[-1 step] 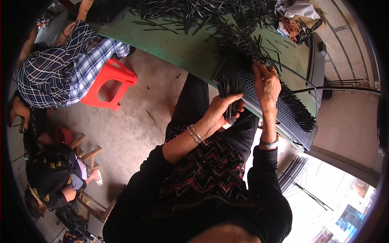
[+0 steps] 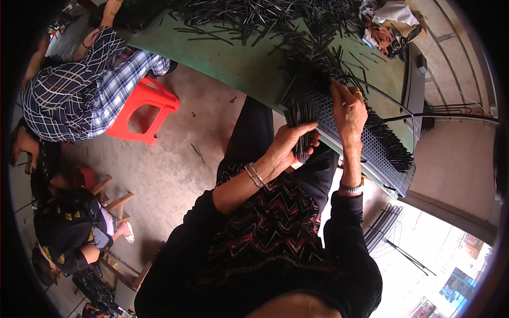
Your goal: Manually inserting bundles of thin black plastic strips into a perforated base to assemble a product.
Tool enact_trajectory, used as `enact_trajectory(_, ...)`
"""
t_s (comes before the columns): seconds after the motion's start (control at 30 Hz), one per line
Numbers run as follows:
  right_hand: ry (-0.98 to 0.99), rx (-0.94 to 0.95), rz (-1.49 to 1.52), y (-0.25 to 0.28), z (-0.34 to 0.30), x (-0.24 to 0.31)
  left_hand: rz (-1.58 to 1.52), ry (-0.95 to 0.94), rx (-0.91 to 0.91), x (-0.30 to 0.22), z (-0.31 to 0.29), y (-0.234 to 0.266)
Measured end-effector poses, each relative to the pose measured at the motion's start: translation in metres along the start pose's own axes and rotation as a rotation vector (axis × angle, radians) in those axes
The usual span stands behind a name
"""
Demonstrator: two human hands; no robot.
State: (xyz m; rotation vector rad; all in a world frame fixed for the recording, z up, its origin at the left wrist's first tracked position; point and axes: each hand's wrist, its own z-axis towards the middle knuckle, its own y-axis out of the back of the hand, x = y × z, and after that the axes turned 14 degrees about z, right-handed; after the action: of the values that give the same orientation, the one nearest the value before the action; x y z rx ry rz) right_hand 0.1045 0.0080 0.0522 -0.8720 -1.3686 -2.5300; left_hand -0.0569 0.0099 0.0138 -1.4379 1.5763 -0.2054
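Observation:
My left hand (image 2: pixel 297 142) is wrapped round a bundle of thin black sticks (image 2: pixel 299 114), their upper ends fanning out above the thumb. Just to its right lies a long grey plate full of small holes (image 2: pixel 384 153), slanting along the front edge of the green table. Black sticks (image 2: pixel 389 135) stand packed in its holes along the far side. Over the plate, my right hand (image 2: pixel 350 111) has its thumb and fingers pinched together, fingertips down near the holes. Whatever sits between those fingertips is too small and dark to make out.
Loose black sticks (image 2: pixel 254 18) lie heaped across the green table (image 2: pixel 222 58). A black cable (image 2: pixel 392 98) arches over the plate. Crumpled bags (image 2: pixel 389 26) sit at the far right. To the left, a person in plaid (image 2: pixel 71 87) is beside a red stool (image 2: pixel 146 114); another person (image 2: pixel 69 228) sits lower down.

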Motion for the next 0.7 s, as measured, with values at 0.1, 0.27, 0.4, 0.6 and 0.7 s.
enact_trajectory(0.1, -0.017, -0.056, -0.023, 0.001, 0.000, -0.003, -0.007, 0.014, -0.004, 0.000, 0.000, 0.001)
enact_trajectory(0.27, 0.112, -0.024, -0.166, 0.001, -0.002, -0.010, -0.002, 0.048, 0.002, 0.000, 0.000, 0.001)
enact_trajectory(0.4, -0.041, 0.096, 0.209, 0.017, -0.012, 0.009, 0.018, 0.028, 0.014, -0.001, 0.000, 0.002)
enact_trajectory(0.6, -0.474, 0.495, 0.676, 0.035, -0.028, 0.018, 0.108, -0.009, 0.038, -0.007, -0.007, -0.005)
enact_trajectory(0.7, -0.566, 0.438, 0.837, 0.036, -0.032, 0.008, 0.160, 0.019, 0.068, -0.012, -0.012, -0.010)
